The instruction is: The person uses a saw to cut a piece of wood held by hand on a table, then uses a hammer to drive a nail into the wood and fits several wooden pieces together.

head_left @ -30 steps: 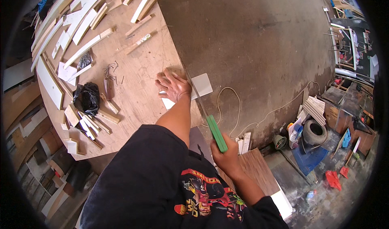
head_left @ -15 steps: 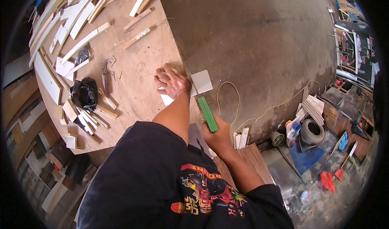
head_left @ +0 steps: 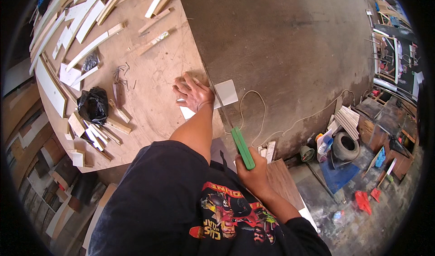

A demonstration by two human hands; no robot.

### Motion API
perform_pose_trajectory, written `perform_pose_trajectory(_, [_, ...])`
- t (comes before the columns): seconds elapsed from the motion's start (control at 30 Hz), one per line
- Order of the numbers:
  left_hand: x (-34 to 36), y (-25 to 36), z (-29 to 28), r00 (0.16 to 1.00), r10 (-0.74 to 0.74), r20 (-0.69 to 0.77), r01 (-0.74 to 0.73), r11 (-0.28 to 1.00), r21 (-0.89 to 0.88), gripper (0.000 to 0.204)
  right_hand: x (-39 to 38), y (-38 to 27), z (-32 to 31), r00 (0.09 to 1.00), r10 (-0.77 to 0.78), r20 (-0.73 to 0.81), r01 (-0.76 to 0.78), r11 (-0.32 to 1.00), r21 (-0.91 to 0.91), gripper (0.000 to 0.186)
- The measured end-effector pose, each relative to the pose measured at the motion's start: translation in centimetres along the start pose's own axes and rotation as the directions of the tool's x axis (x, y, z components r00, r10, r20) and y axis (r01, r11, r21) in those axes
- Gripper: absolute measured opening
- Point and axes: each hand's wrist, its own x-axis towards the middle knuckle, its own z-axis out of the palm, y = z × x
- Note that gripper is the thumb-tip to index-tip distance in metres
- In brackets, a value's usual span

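Observation:
My left hand (head_left: 194, 93) lies with spread fingers on a white board (head_left: 226, 94), pressing it against the plywood tabletop (head_left: 154, 88) at its right edge. One end of the board juts past that edge; the hand hides its middle. My right hand (head_left: 253, 170) is closed round the green handle of a handsaw (head_left: 243, 148). Its thin blade runs up and left from the handle, across the board just right of my left wrist. How deep the blade sits in the board I cannot tell.
A black plastic bag (head_left: 94, 105), loose nails (head_left: 121, 72) and several wood strips (head_left: 93, 43) lie on the tabletop's left. A pale cord (head_left: 308, 116) runs along the floor at right, towards a tyre (head_left: 345, 146) and a blue sheet (head_left: 337, 174).
My right hand has drawn the saw back towards me and slightly right, so more blade shows beyond the board. My left hand stays in place on the board.

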Motion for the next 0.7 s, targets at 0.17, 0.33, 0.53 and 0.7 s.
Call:
perform_pose_trajectory(0.17, [-0.7, 0.6, 0.4, 1.0, 0.009, 0.03, -0.009, 1.0, 0.002, 0.05, 5.1, 1.0, 1.9, 1.0, 0.001, -0.013, -0.002, 0.999, -0.041, 0.009])
perform_pose_trajectory(0.33, [0.4, -0.6, 0.9, 0.996, 0.029, -0.085, -0.027, 0.999, 0.029, 0.048, 1.4, -0.5, 0.9, 0.999, -0.042, -0.005, 0.042, 0.999, -0.004, 0.011])
perform_pose_trajectory(0.53, [-0.7, 0.4, 1.4, 0.999, 0.036, -0.035, -0.035, 0.999, 0.026, 0.049, 4.1, 1.0, 1.8, 1.0, -0.002, -0.031, 0.0, 0.999, -0.04, 0.014])
perform_pose_trajectory(0.7, [0.0, -0.1, 0.6, 1.0, -0.006, 0.002, 0.006, 1.0, 0.023, 0.051, 0.2, 0.3, -0.4, 0.995, 0.089, 0.047, -0.086, 0.995, -0.048, 0.012])
